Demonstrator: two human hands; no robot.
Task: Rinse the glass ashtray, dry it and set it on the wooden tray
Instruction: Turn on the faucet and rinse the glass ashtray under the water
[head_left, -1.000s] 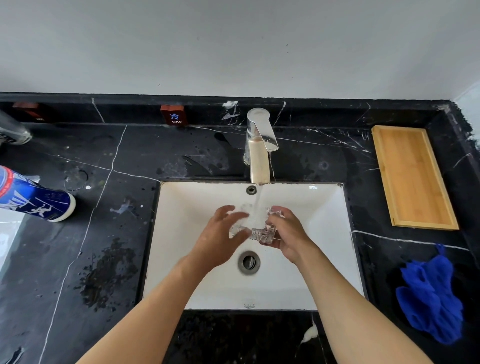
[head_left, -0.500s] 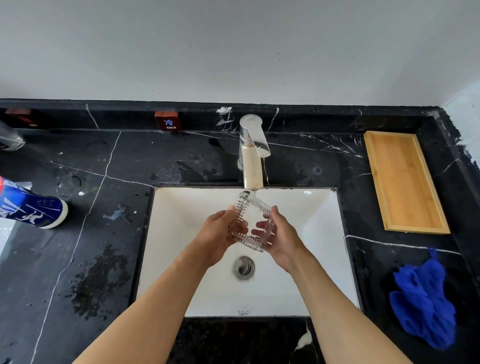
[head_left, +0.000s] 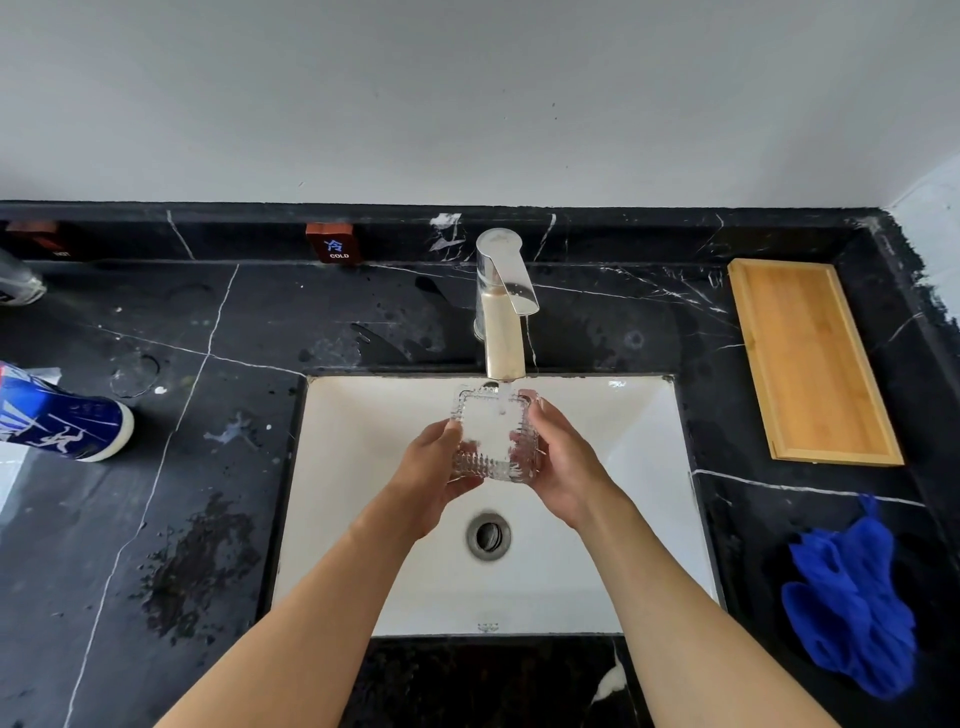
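Observation:
The square ribbed glass ashtray (head_left: 493, 436) is held over the white sink (head_left: 623, 441), its open side facing up towards me. My left hand (head_left: 434, 475) grips its left side and my right hand (head_left: 558, 467) grips its right side. Water runs from the chrome tap (head_left: 501, 306) into the ashtray. The wooden tray (head_left: 810, 364) lies empty on the black counter at the right. A crumpled blue cloth (head_left: 852, 603) lies on the counter in front of the tray.
A blue and white can (head_left: 62, 415) lies on the counter at the left, beside a wet patch (head_left: 192, 566). A small "COLD" sign (head_left: 332, 244) stands against the back ledge. The sink drain (head_left: 487, 535) sits below my hands.
The ashtray was low and flat under the stream, then tipped on edge. Now both hands hold it higher, close under the spout, open side up.

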